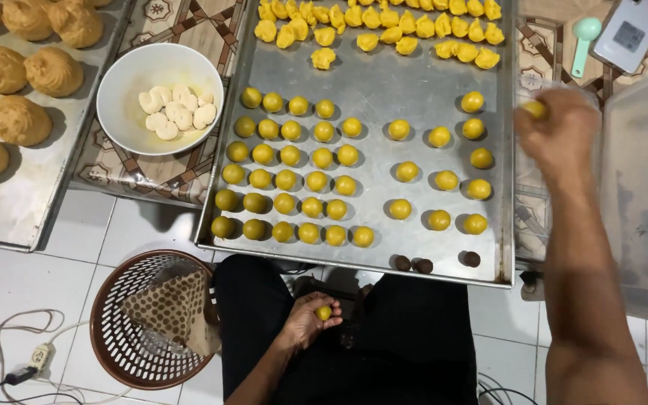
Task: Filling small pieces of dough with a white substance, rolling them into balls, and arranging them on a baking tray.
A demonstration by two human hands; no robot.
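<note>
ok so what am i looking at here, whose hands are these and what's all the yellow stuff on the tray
One camera, worn on a person's head, looks down at their own two bare hands. The left hand rests in the lap, cupping a small yellow dough ball. The right hand, blurred, holds another yellow ball beside the large metal baking tray. That tray carries rows of round yellow dough balls and unrolled yellow dough pieces at the far end. A white bowl with pale lumps sits to the left.
</note>
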